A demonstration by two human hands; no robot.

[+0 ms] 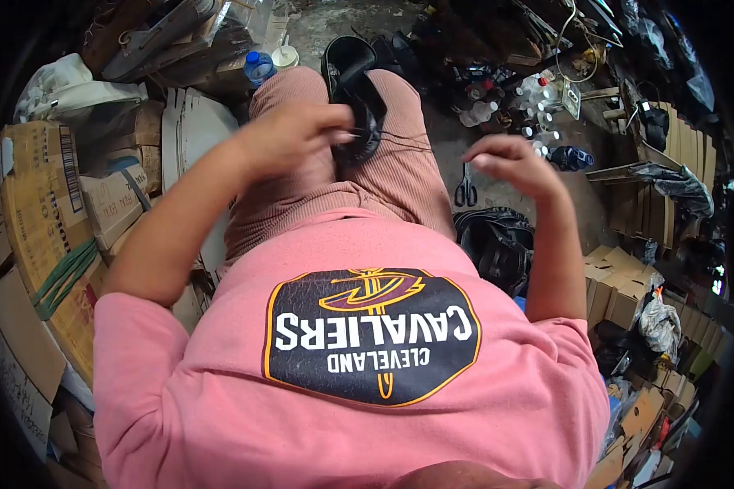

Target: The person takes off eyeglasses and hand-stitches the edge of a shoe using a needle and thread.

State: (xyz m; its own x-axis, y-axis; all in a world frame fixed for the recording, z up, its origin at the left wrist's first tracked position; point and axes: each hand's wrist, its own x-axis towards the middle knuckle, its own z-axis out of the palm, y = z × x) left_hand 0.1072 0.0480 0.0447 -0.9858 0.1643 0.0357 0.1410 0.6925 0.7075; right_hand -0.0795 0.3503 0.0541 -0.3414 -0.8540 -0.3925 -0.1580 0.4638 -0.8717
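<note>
Black shoe (359,98), head view: sits between the knees, opening toward the far side, near end by the left fingers. Looks braced by the thighs; squeeze both sides evenly so it can't roll under a pull.
Left hand (302,134): at the shoe's near end, left side. Fingers bunched, gap narrow. Blurred; can't tell whether they pinch thread, a small tool or the shoe edge. Suggest keeping this hand low and planted as the anchor.
Dark thread (408,147): fine strands run from the shoe across the right thigh toward the right hand. Some sag visible, so I'd judge tension is light. Take up slack smoothly, no jerks; keep strands apart so they don't snarl.
Right hand (514,163): out past the right thigh, well apart from the shoe. Fingers curled, thumb close to the index. Strands lead that way, but can't tell if the tips grip them. Best pull line: straight out from the shoe, low, wrist steady.
Pink corduroy trousers (408,183): strands cross the ribs here. Snag risk; lift the line slightly off the cloth.
Scissors (466,191): on the floor below the right hand, blades pointing away. Handy spot, but keep any loose loop off them.
</note>
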